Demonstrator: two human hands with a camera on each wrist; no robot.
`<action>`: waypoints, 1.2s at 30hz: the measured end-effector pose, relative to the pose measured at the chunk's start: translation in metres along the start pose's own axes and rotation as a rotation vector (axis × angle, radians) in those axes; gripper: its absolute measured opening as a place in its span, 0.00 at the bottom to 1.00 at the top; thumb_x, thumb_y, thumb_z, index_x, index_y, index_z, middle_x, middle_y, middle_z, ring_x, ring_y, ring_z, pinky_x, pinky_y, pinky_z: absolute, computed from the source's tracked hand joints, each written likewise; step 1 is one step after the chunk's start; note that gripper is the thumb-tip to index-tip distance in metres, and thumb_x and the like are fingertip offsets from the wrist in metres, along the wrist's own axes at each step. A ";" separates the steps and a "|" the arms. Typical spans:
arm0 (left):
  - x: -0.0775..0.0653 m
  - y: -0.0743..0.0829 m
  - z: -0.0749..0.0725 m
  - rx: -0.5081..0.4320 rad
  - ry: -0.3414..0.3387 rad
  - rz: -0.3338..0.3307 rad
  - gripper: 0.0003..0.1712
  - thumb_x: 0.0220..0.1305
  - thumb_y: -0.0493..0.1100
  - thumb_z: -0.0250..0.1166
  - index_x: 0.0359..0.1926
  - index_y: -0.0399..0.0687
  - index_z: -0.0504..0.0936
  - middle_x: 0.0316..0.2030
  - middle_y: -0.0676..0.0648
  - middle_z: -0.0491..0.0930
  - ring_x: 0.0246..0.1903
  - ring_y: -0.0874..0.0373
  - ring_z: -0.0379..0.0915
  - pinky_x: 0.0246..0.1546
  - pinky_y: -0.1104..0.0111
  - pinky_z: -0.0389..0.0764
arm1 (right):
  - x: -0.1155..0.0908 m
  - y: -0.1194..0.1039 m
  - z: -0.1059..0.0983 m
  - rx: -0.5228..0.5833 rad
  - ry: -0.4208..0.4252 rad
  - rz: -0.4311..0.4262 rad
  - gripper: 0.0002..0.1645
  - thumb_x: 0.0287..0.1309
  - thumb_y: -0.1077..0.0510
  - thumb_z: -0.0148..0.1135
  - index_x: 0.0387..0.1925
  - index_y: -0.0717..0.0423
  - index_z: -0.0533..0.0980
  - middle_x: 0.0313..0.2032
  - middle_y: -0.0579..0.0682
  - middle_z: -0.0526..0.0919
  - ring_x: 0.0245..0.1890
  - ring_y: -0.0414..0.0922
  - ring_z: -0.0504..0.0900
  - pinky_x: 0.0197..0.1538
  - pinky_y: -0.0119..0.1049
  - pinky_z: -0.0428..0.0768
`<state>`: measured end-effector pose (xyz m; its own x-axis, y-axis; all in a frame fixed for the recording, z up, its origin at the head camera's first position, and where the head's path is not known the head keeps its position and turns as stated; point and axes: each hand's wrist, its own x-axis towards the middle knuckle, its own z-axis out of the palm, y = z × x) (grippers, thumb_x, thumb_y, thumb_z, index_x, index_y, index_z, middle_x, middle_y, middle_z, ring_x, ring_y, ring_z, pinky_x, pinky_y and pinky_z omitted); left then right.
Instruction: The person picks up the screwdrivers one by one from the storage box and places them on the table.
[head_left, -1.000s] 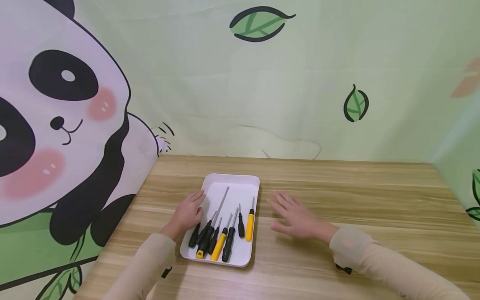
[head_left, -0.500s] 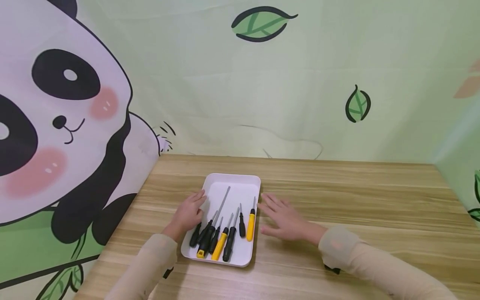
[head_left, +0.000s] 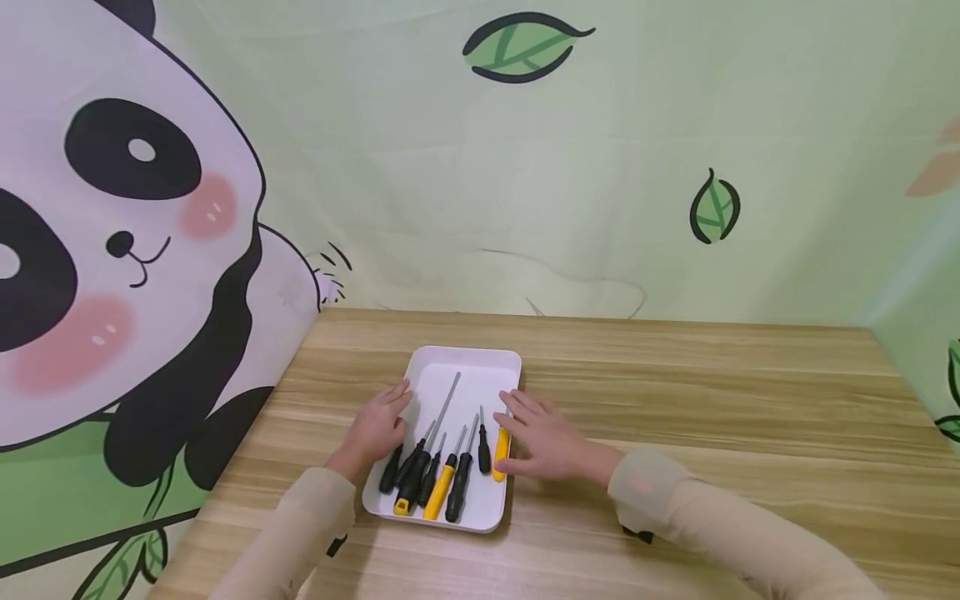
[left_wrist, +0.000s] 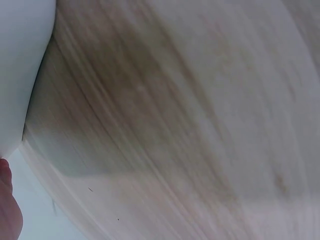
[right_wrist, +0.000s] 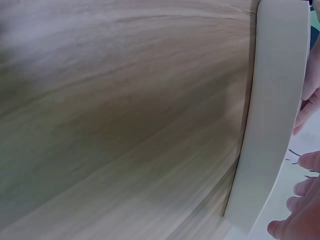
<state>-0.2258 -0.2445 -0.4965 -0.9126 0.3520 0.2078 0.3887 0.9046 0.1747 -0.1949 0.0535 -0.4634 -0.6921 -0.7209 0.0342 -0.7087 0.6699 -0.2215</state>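
The yellow screwdriver lies along the right edge of the tray, its long axis running near to far. The right hand, the nearer, overlaps it, fingers apart, gripping nothing; the left hand, fingers loosely extended, meets the left edge.

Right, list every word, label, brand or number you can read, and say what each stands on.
None can be read.
White tray: no lettering shows.
Screwdrivers: any marks on the handles are too small to read.
Wall: only drawings in view, a panda and leaves, no words.
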 end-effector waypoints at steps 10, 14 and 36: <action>0.000 0.000 -0.001 0.001 -0.003 -0.007 0.26 0.49 0.35 0.55 0.53 0.35 0.72 0.58 0.40 0.67 0.57 0.45 0.64 0.57 0.56 0.65 | 0.012 -0.012 -0.002 0.020 -0.104 0.069 0.46 0.48 0.29 0.47 0.62 0.53 0.60 0.66 0.56 0.52 0.67 0.53 0.50 0.64 0.56 0.50; 0.001 0.001 -0.001 0.011 -0.008 -0.007 0.26 0.49 0.35 0.55 0.53 0.35 0.72 0.58 0.40 0.67 0.57 0.45 0.64 0.57 0.57 0.64 | 0.017 -0.017 -0.001 0.004 -0.132 0.097 0.47 0.47 0.28 0.47 0.62 0.53 0.61 0.66 0.55 0.55 0.66 0.53 0.53 0.64 0.55 0.50; 0.001 0.002 0.000 0.011 -0.015 -0.002 0.27 0.49 0.35 0.55 0.54 0.34 0.70 0.59 0.39 0.66 0.58 0.45 0.63 0.57 0.57 0.64 | 0.025 -0.024 0.012 -0.247 -0.046 0.065 0.38 0.40 0.27 0.51 0.42 0.51 0.74 0.38 0.49 0.75 0.44 0.47 0.70 0.57 0.45 0.63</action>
<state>-0.2254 -0.2420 -0.4963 -0.9154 0.3533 0.1930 0.3851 0.9081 0.1644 -0.1932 0.0172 -0.4693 -0.7342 -0.6787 -0.0178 -0.6789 0.7338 0.0233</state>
